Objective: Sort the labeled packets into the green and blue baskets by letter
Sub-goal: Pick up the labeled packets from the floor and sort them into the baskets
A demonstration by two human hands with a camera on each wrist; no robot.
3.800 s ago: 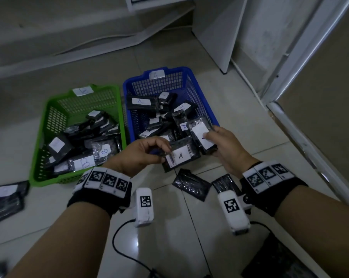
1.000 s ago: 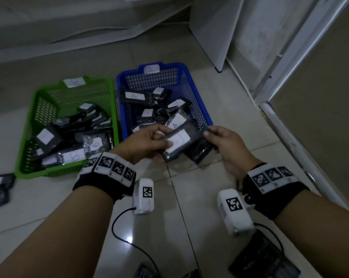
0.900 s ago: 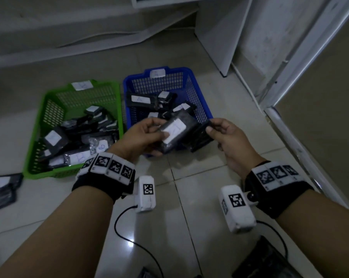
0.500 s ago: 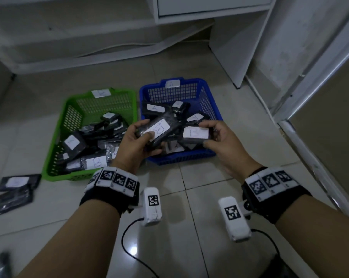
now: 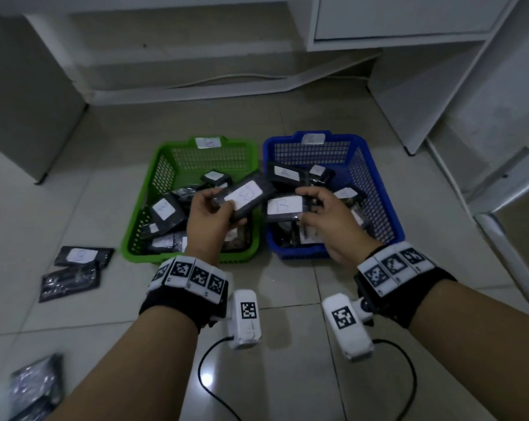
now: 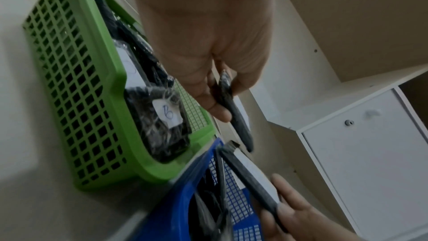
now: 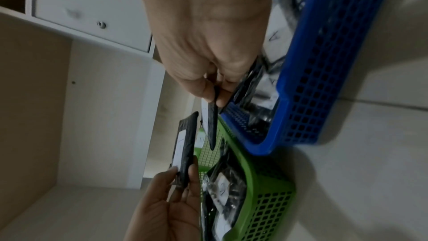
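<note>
We hold a black packet [image 5: 244, 196] pinched in our left hand [image 5: 208, 221] above the green basket [image 5: 153, 189], and a second packet [image 5: 284, 206], marked B, pinched in our right hand [image 5: 330, 220] just past that basket's right rim, over the blue basket [image 5: 378, 189]. The risk is letting go here: the B packet would fall among the A packets. The left packet's letter is too blurred to read, so it could also be misplaced.

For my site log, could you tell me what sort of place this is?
Probably an indoor room, worked on the floor: pale floor tiles, a white cabinet above, and a door frame at right.
</note>
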